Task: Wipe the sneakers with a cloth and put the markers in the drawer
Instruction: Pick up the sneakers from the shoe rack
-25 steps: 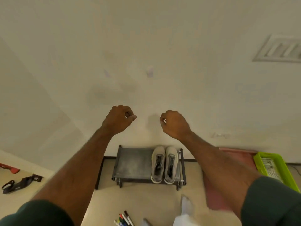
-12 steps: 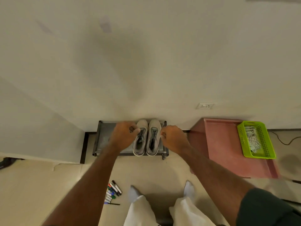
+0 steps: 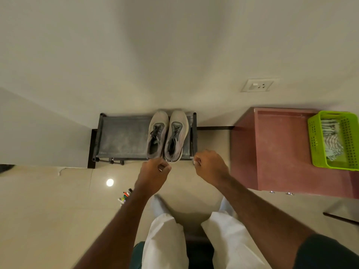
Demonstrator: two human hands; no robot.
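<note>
Standing over the sneakers, nothing wiped yet

Markers are lying near-left on the floor; left hand and right hand, both curled and empty, are hovering beside the sneakers; next, probably fetching the cloth (far right, in the green basket).

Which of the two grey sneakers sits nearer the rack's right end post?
The right grey sneaker, showing a pale sole edge at its heel; the left grey sneaker lies toward the dark metal rack's bare middle.
</note>
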